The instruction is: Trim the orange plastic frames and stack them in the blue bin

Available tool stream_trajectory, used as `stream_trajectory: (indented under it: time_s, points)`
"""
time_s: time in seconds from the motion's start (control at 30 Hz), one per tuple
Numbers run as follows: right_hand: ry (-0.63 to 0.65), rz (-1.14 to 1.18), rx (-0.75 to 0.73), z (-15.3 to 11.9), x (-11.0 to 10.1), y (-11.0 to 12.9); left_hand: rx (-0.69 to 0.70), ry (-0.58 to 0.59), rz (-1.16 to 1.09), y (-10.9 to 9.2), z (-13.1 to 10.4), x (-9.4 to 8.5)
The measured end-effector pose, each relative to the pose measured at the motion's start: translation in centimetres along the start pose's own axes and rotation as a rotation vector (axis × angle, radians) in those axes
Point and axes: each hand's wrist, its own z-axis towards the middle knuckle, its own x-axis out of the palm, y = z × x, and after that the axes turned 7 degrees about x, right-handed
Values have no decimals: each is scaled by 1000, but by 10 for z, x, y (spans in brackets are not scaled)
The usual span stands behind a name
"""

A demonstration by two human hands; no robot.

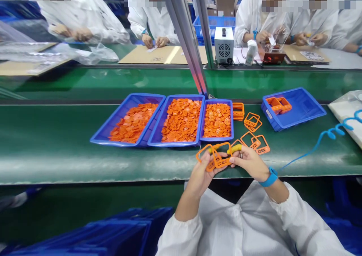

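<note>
Just above the bench's front edge, my left hand (201, 172) is closed on orange plastic frames (205, 153), at least two of them overlapping. My right hand (249, 161) pinches the right side of one orange frame (222, 163), so both hands share it. Yellow covers sit on fingers of both hands, and a blue strap (268, 177) circles my right wrist. Right behind my hands lie loose orange frames (263, 144), with another overlapping pair (252, 121) farther back. A neat stack of frames (238, 111) stands beside the smallest bin.
Three blue bins (152, 140) of small orange pieces stand left of centre. A blue tray (305, 116) at right holds stacked frames. A coiled blue cord (319, 137) runs to my wrist strap. A metal post (188, 41) rises behind the bins. Co-workers (154, 26) sit opposite.
</note>
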Motion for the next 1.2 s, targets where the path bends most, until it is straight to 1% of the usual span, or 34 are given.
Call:
stream_trajectory:
  time_s: [0.03,0.1,0.2,0.27,0.33,0.4,0.43,0.5,0.57,0.63,0.7,0.77,0.8,0.83,0.9,0.93,1.0,1.2]
  points:
    - [-30,3,-9,-5,-4,1,-7,-15,-16,-1,0,1]
    - [-132,-22,-27,-16,-17,5,-20,-21,-22,-3,0,3]
    - [-333,-134,-32,-34,-48,12,-24,-15,-4,-2,0,5]
    - [-427,-277,-16,-41,-70,16,-26,-2,7,-1,0,5]
    - [-495,-461,-5,-45,-86,19,-33,12,20,2,0,4]
    - [-552,-673,-32,-46,-96,25,-32,12,36,5,0,3]
    - [-566,-771,-72,-45,-97,30,-24,3,40,7,0,3]
    - [-541,-918,-198,-39,-94,45,-1,-24,45,10,1,4]
    - [-433,-987,-345,-22,-84,64,21,-48,44,13,1,5]
    - [-291,-1040,-465,7,-67,85,41,-66,35,14,3,6]
    - [-173,-1136,-547,48,-48,102,64,-79,15,15,4,6]
    - [-125,-1305,-559,92,-32,114,84,-88,-3,16,5,7]
    - [-131,-1410,-524,112,-25,118,91,-93,-8,16,5,7]
    - [-138,-1489,-481,130,-21,120,96,-96,-9,16,5,8]
    - [-151,-1548,-441,156,-16,121,98,-105,-10,16,5,9]
    - [-155,-1560,-430,164,-16,120,96,-110,-13,15,4,9]
    - [-160,-1576,-425,171,-18,118,91,-116,-23,15,4,10]
    - [-143,-1591,-455,166,-21,119,103,-99,-33,15,5,13]
